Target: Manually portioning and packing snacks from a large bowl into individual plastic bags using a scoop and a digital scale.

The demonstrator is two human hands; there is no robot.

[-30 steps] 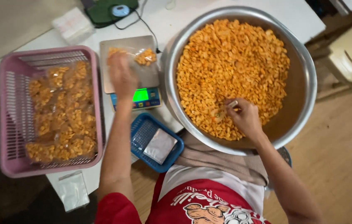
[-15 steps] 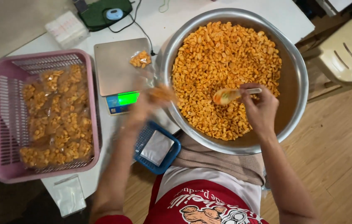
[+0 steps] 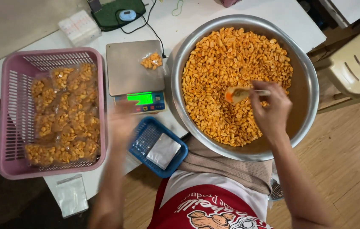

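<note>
My right hand (image 3: 270,111) grips a spoon (image 3: 238,93) loaded with orange coated nuts, held just above the heap in the big steel bowl (image 3: 305,114). My left hand (image 3: 122,124) is motion-blurred in front of the scale (image 3: 131,68), between the pink basket (image 3: 52,55) and the small blue basket (image 3: 145,125). The blur hides whether it holds anything. A small clear bag of nuts (image 3: 151,61) lies on the scale's pan. The pink basket is filled with several sealed packs of nuts (image 3: 63,114). Empty clear bags (image 3: 163,150) lie in the blue basket.
A green device (image 3: 116,16) with a cable and a white box (image 3: 80,27) sit at the table's far side. One empty bag (image 3: 71,195) lies at the near table edge. A cream plastic chair (image 3: 358,68) stands on the wooden floor at right.
My left hand left the scale, passed the bowl's rim, and dropped back toward the blue basket. My right hand lifted a spoonful of nuts out of the heap.
</note>
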